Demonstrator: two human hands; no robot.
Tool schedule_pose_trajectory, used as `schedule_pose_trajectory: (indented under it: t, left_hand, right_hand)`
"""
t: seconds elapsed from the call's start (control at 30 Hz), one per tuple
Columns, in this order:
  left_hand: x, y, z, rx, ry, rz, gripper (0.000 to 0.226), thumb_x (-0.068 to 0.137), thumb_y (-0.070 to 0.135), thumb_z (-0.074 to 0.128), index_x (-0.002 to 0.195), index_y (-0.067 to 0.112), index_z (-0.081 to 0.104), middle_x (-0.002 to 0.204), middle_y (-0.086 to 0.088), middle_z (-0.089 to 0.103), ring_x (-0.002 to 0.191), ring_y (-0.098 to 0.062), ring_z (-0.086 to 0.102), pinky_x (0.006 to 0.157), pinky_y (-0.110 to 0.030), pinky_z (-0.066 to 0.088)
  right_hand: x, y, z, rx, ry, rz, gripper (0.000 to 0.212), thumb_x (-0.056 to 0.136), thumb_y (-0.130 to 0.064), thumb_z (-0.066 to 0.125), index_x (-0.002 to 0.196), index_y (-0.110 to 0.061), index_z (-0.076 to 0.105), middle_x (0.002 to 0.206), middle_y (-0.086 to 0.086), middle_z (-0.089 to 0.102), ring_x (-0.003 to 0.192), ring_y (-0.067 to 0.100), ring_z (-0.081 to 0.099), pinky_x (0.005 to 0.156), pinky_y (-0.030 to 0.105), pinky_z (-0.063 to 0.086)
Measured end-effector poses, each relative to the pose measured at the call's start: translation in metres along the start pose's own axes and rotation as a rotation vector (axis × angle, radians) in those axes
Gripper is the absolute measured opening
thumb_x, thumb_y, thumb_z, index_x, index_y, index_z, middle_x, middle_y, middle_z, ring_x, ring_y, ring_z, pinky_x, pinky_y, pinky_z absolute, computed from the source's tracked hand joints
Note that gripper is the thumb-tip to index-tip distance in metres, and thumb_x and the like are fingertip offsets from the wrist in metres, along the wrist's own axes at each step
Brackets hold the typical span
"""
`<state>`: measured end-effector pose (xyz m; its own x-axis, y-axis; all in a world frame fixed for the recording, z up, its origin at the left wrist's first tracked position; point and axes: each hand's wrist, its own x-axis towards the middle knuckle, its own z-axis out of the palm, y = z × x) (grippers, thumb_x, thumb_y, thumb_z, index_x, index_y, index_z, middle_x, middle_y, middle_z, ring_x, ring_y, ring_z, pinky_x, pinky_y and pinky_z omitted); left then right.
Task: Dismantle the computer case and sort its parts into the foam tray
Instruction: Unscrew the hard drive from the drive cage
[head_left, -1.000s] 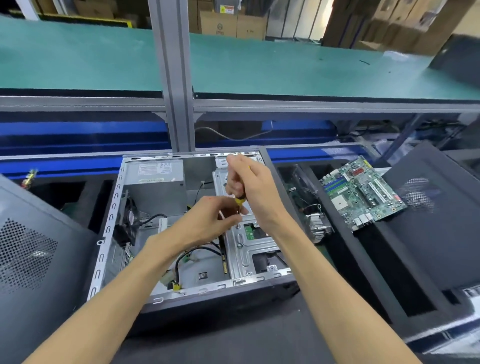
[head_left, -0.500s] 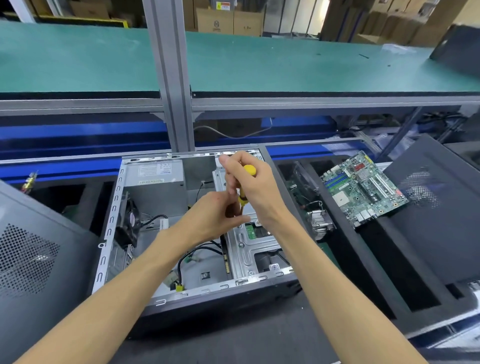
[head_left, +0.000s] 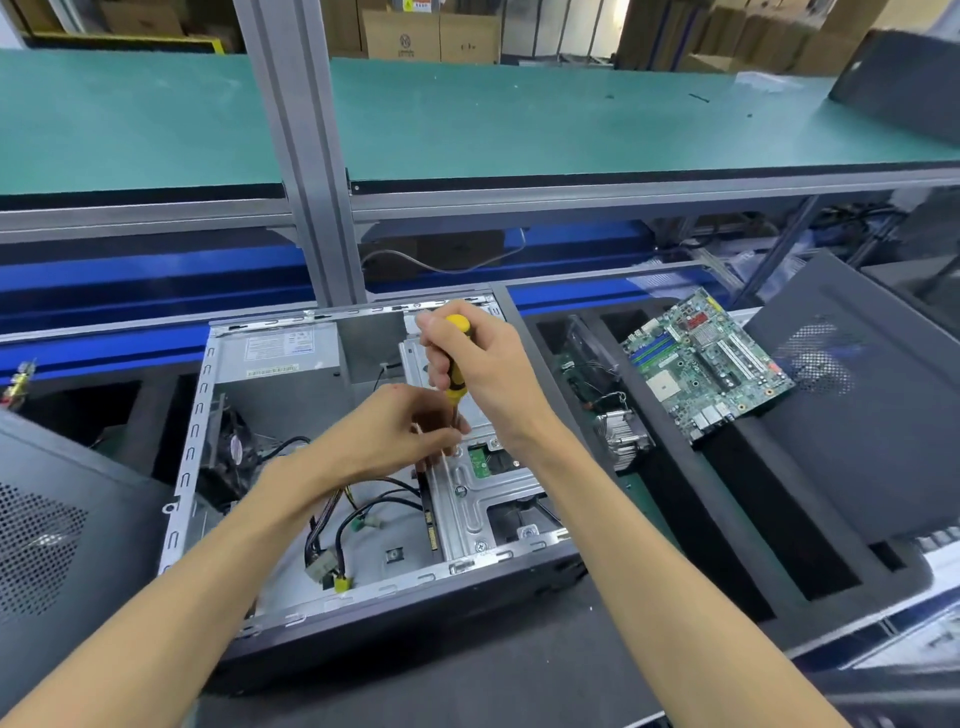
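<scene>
The open computer case (head_left: 208, 415) lies on its side in front of me, with a power supply (head_left: 280, 353), a fan (head_left: 234, 447), loose cables (head_left: 363, 514) and a metal drive bracket (head_left: 467, 499) inside. My right hand (head_left: 483, 374) grips a yellow-and-black screwdriver (head_left: 456, 364) held upright over the bracket. My left hand (head_left: 400, 431) pinches the screwdriver's shaft near its tip, which the fingers hide. A green motherboard (head_left: 706, 364) lies on the black foam tray (head_left: 737, 519) to the right, beside a heatsink (head_left: 623, 436).
Dark grey side panels lie at the left (head_left: 47, 519) and at the right (head_left: 857, 395). An aluminium post (head_left: 306, 171) rises behind the case, under a green-topped shelf (head_left: 519, 114). Cardboard boxes (head_left: 431, 36) stand far behind.
My right hand has lifted along the screwdriver, so the yellow handle top now shows above the fingers. My left hand stays at the shaft near the bracket. The view shifted slightly.
</scene>
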<state>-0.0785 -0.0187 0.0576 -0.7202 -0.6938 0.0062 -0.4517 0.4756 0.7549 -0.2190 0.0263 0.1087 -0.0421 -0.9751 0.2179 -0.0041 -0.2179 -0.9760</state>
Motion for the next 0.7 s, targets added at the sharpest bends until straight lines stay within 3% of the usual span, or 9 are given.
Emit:
schedule_pose_trajectory:
  t: [0.1, 0.2, 0.3, 0.4, 0.53, 0.6, 0.7]
  left_hand:
    - [-0.0023, -0.0006, 0.0003, 0.022, 0.059, -0.018, 0.013, 0.091, 0.030, 0.072, 0.082, 0.022, 0.067, 0.070, 0.011, 0.071, 0.059, -0.008, 0.066, 0.058, -0.014, 0.049]
    - [0.0016, 0.0012, 0.0067, 0.196, 0.104, 0.013, 0.024, 0.087, 0.039, 0.074, 0.087, 0.017, 0.067, 0.071, 0.007, 0.066, 0.065, -0.010, 0.061, 0.063, -0.022, 0.050]
    - [-0.0009, 0.0017, 0.0042, 0.075, 0.097, 0.019, 0.017, 0.087, 0.036, 0.076, 0.088, 0.021, 0.067, 0.071, 0.008, 0.065, 0.063, -0.006, 0.059, 0.060, -0.019, 0.049]
    - [-0.0025, 0.0035, 0.0019, 0.020, 0.097, 0.016, 0.008, 0.088, 0.031, 0.075, 0.088, 0.024, 0.071, 0.075, 0.017, 0.069, 0.065, -0.004, 0.063, 0.061, -0.015, 0.049]
    - [0.0045, 0.0050, 0.0079, 0.149, 0.196, -0.050, 0.034, 0.085, 0.043, 0.074, 0.095, 0.010, 0.069, 0.080, -0.003, 0.070, 0.076, -0.019, 0.067, 0.076, -0.037, 0.056]
    - [0.0038, 0.0060, 0.0066, 0.143, 0.148, -0.042, 0.030, 0.083, 0.047, 0.075, 0.094, 0.021, 0.066, 0.078, 0.004, 0.068, 0.072, -0.011, 0.065, 0.072, -0.030, 0.056]
    - [-0.0028, 0.0015, -0.0002, 0.104, 0.001, -0.015, 0.018, 0.084, 0.037, 0.077, 0.091, 0.039, 0.061, 0.083, 0.010, 0.068, 0.072, -0.005, 0.061, 0.063, -0.017, 0.049]
  right_hand:
    - [-0.0003, 0.0006, 0.0017, -0.027, -0.017, -0.008, 0.018, 0.097, -0.027, 0.064, 0.080, -0.021, 0.062, 0.063, -0.006, 0.056, 0.059, 0.012, 0.054, 0.060, 0.021, 0.048]
    - [-0.0002, 0.0017, 0.0034, -0.035, -0.007, -0.015, 0.019, 0.096, -0.026, 0.066, 0.079, -0.019, 0.062, 0.061, -0.007, 0.055, 0.059, 0.012, 0.054, 0.061, 0.024, 0.049]
    - [0.0001, 0.0008, 0.0016, -0.023, -0.016, 0.004, 0.028, 0.097, -0.027, 0.065, 0.071, -0.021, 0.059, 0.056, -0.008, 0.049, 0.053, 0.010, 0.047, 0.057, 0.021, 0.045]
    - [0.0006, 0.0006, 0.0008, -0.022, -0.009, -0.005, 0.024, 0.095, -0.026, 0.069, 0.078, -0.014, 0.058, 0.057, -0.004, 0.049, 0.053, 0.011, 0.048, 0.056, 0.022, 0.046]
    - [0.0001, 0.0045, 0.0023, -0.036, 0.039, -0.017, 0.020, 0.092, -0.026, 0.073, 0.082, -0.015, 0.059, 0.060, -0.008, 0.054, 0.058, 0.010, 0.054, 0.066, 0.021, 0.050]
    - [-0.0014, 0.0061, 0.0035, -0.032, 0.051, 0.002, 0.028, 0.096, -0.028, 0.068, 0.075, -0.016, 0.055, 0.058, -0.006, 0.051, 0.056, 0.011, 0.050, 0.065, 0.021, 0.049]
    - [-0.0016, 0.0046, 0.0035, 0.067, 0.075, 0.038, 0.038, 0.101, -0.027, 0.061, 0.069, -0.015, 0.046, 0.056, -0.005, 0.037, 0.052, 0.013, 0.036, 0.059, 0.027, 0.042]
